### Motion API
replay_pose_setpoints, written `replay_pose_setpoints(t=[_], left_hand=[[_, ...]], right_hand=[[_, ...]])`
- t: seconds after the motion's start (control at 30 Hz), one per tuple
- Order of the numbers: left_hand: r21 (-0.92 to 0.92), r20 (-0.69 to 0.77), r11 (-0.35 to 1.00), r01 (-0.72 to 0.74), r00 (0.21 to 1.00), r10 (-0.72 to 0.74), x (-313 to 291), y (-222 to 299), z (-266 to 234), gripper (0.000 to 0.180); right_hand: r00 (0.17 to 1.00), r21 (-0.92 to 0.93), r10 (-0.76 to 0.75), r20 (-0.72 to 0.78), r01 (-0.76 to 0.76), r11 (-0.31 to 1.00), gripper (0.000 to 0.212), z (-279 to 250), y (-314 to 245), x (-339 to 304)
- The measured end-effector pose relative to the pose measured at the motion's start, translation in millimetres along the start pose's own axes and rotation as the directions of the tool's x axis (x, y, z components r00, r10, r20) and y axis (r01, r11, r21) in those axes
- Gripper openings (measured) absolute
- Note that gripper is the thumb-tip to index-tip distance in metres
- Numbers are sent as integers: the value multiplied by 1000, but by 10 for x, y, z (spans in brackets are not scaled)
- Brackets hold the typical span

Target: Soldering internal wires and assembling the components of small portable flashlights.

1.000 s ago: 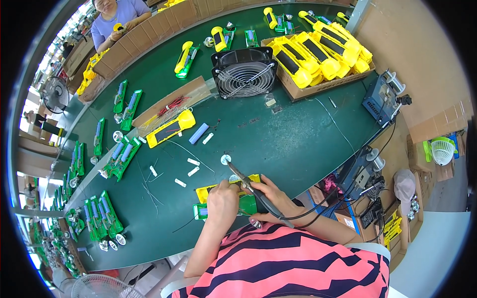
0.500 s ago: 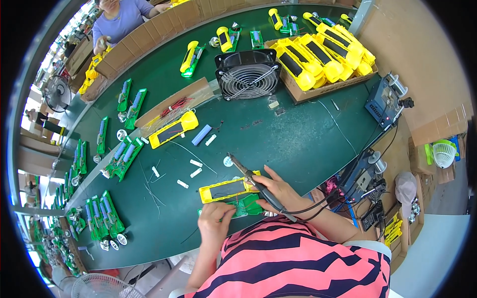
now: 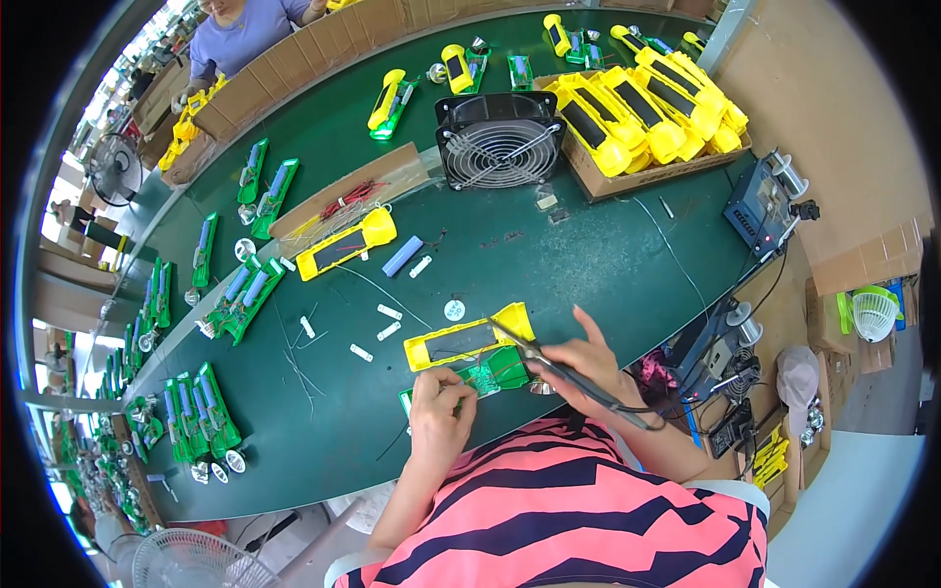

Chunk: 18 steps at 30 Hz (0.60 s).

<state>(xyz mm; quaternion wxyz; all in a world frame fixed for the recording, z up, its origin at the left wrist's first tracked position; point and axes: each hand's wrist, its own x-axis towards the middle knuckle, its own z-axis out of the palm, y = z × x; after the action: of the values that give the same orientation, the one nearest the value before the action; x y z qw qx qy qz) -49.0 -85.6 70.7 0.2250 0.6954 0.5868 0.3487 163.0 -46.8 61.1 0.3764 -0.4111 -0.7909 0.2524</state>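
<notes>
My right hand [image 3: 600,370] is closed around a soldering iron [image 3: 561,368], its index finger sticking up. The iron's metal tip points up and left, over a yellow lamp housing [image 3: 421,355] with a dark panel. Just below lies an opened green lamp housing [image 3: 510,370] with a circuit board and thin wires; a round reflector [image 3: 540,388] shows at its right end. My left hand [image 3: 441,410] pinches at this green housing's left part. Whatever its fingertips hold is too small or hidden to make out.
A blue cell [image 3: 403,257], white strips [image 3: 361,352] and another yellow housing [image 3: 346,245] lie beyond. A black fan [image 3: 499,147] and a box of yellow housings [image 3: 655,179] stand farther back. Soldering stations [image 3: 755,211] are at right. A person [image 3: 240,44] sits across the table.
My right hand has moved slightly right, and the iron's tip has shifted from a round white sticker to over the yellow housing. My left hand has moved a little right. The view has shifted slightly.
</notes>
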Motion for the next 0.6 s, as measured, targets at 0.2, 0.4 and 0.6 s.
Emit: replay_pose_setpoints(t=[0.2, 0.4, 0.6], left_hand=[[-33, 54, 996, 89, 995, -87, 65, 22, 8, 12], [-13, 33, 996, 91, 995, -90, 64, 28, 50, 13], [28, 9, 999, 40, 999, -40, 86, 31, 61, 13]], right_hand=[[955, 349, 183, -234, -93, 933, 16, 164, -149, -374], [852, 626, 469, -233, -238, 743, 19, 355, -97, -531], [926, 557, 360, -115, -240, 795, 21, 341, -31, -596]])
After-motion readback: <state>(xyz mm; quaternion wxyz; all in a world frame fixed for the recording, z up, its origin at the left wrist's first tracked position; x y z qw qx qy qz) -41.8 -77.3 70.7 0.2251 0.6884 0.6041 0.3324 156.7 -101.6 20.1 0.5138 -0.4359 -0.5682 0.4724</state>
